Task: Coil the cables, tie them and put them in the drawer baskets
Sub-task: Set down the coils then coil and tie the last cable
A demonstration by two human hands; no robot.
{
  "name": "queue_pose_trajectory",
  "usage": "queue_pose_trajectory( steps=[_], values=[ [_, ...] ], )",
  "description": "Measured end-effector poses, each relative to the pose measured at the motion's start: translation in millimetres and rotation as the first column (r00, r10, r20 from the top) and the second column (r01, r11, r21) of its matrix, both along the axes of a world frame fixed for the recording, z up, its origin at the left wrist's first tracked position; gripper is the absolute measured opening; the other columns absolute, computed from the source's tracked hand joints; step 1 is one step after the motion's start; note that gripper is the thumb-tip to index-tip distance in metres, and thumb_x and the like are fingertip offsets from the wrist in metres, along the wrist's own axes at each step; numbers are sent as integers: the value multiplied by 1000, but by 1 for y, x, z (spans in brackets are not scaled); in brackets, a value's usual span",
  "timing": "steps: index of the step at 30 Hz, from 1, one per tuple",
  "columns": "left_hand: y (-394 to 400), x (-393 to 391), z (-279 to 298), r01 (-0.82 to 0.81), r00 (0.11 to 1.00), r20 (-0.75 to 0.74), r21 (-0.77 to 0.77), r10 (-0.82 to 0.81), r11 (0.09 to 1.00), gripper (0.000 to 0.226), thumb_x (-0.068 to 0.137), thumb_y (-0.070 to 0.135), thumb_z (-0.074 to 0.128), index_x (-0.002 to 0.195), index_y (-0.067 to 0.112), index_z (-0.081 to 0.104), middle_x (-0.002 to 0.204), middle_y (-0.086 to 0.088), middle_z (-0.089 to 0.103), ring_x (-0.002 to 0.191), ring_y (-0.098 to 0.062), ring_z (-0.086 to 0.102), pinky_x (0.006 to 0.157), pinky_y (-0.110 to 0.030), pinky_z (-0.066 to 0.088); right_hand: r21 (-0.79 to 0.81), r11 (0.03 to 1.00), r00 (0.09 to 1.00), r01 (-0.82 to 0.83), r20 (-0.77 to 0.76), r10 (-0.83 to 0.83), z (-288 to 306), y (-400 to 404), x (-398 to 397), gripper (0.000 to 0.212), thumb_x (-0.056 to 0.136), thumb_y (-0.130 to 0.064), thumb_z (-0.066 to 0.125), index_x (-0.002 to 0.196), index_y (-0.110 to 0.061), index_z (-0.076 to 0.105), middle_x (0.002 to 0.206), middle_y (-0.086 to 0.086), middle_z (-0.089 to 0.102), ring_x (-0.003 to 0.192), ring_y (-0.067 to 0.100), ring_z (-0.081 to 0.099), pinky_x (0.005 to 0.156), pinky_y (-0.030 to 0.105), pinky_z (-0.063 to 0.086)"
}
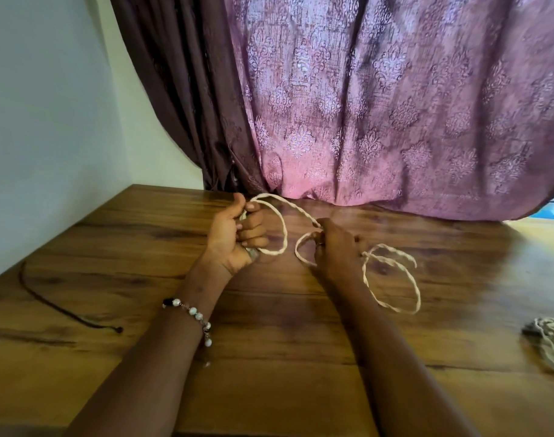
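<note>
A cream twisted cable [280, 222] runs between both hands above a wooden table [269, 326]. My left hand [237, 236] grips one end in a fist, with a loop curving out to its right. My right hand [335, 247] pinches the cable at a small loop between its fingers. More of the same cable trails to the right of that hand in a wide loop [395, 279] lying on the table. No drawer or basket is in view.
A thin dark cord [58, 305] lies on the table at the left. A bundle of cream cable [549, 339] sits at the right edge. A purple patterned curtain [379, 105] hangs behind the table's far edge, with a white wall at the left.
</note>
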State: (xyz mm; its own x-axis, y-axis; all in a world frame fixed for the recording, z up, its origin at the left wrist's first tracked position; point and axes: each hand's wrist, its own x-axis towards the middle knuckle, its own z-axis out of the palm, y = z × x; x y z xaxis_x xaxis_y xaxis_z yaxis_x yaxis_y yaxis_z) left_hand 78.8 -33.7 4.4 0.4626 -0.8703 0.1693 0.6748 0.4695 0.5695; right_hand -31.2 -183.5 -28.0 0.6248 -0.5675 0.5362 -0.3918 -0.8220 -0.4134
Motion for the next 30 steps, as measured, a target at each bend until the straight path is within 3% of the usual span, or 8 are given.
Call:
queue_pose_trajectory(
  steps=[3,7,10,13,17,21,25,30],
  values=[
    [8,14,0,-138,986,-119,-185,117,973,50,101,41,25,66,16,50,39,9,25,38,-3,8,32,-14,17,-104,993,991,-55,-128,42,-1,-8,-5,37,84,-6,49,118,-20,56,107,8,62,102,33,57,84,42,43],
    [14,21,-3,-274,956,-184,-272,230,922,50,102,41,25,68,15,51,40,8,31,33,-5,14,32,-14,22,-278,929,922,-245,-363,134,-1,-10,-9,55,84,-10,54,138,-17,42,121,9,53,113,32,49,92,40,39],
    [10,21,-4,-335,940,-156,-228,305,914,38,97,43,31,73,19,47,42,8,31,29,-4,26,32,-14,24,-364,865,866,-346,-479,145,10,0,-10,52,88,-12,51,139,-15,42,124,9,48,119,31,42,93,38,32],
    [5,17,-3,-428,903,-84,-116,421,896,33,98,44,31,77,21,42,44,7,37,31,-3,29,33,-15,30,-462,737,861,-493,-379,339,12,13,-10,36,76,-4,55,109,-11,68,94,10,57,94,30,53,76,33,38],
    [-5,8,-8,-554,824,203,102,528,826,31,100,40,34,87,15,48,57,-3,63,40,-11,53,46,-26,54,-485,644,805,-591,-302,511,10,25,-6,33,75,-12,48,98,-17,71,87,6,57,84,22,45,63,32,43],
    [-13,-18,-11,-550,735,583,213,347,807,37,103,25,35,75,11,54,47,5,57,37,-6,53,36,-16,43,-444,698,802,-561,-83,592,23,22,-10,23,85,-19,51,98,-16,70,83,6,58,78,22,46,69,33,36],
    [-19,-27,-19,-379,692,721,319,38,868,37,102,33,34,75,12,48,42,1,39,31,-9,31,36,-12,24,-458,801,879,-386,82,470,28,6,-17,26,80,-40,63,81,-15,69,71,2,59,73,20,51,67,34,39],
    [-10,-22,-15,-2,813,526,432,-250,902,57,92,57,28,81,8,56,37,7,24,28,-1,16,39,-8,8,-311,913,937,-262,143,318,31,-26,-30,28,78,-32,54,78,-9,69,74,9,66,72,31,59,64,37,42]
  ],
)
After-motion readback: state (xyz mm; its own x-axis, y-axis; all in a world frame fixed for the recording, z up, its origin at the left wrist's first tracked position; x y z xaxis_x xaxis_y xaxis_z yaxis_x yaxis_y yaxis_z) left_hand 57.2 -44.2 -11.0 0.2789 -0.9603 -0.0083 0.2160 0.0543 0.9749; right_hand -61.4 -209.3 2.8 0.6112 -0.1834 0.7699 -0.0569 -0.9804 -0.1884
